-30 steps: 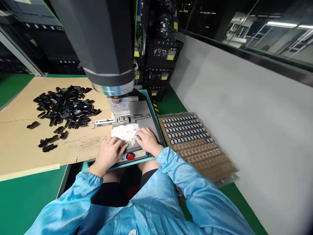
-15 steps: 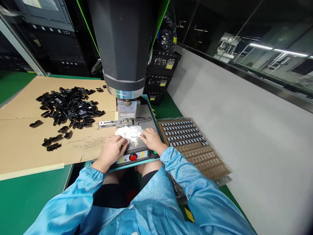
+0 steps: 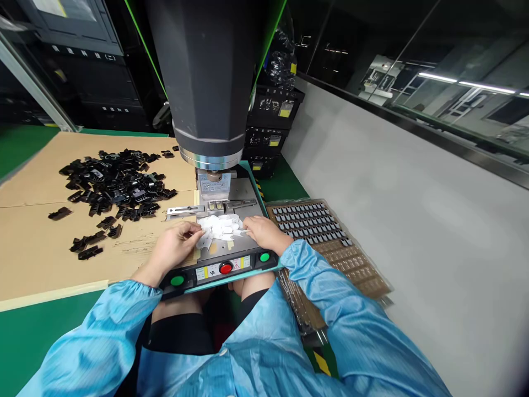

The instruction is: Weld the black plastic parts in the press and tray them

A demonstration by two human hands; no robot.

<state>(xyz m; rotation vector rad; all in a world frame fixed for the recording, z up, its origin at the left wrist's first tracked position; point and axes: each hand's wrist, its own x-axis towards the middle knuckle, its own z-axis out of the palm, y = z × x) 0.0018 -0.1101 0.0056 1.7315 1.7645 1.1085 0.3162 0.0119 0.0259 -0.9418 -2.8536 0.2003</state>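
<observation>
A loose pile of small thin white pieces [image 3: 221, 226] lies on the metal bed of a press, just in front of its fixture [image 3: 215, 206]. My left hand [image 3: 173, 242] is at the pile's left edge, thumb and fingertips pinched together; whatever lies between them is too small to make out. At the opposite edge, my right hand [image 3: 266, 232] has its fingers closed at the tips, and a slim white piece [image 3: 244, 230] shows there. The press head [image 3: 214, 175] hangs above the fixture, apart from both hands.
Black clip-like parts [image 3: 119, 184] are heaped on cardboard [image 3: 37, 237] to the left. On the right lies a tray [image 3: 355, 270] with rows of grey-and-black parts. The press front carries a red button [image 3: 225, 268] and green buttons [image 3: 264, 257]. Black crates [image 3: 268, 138] stand behind.
Both hands have moved apart, the left one leftward and the right one slightly rightward. The green buttons on the press front now show fully, and the white pile looks more spread.
</observation>
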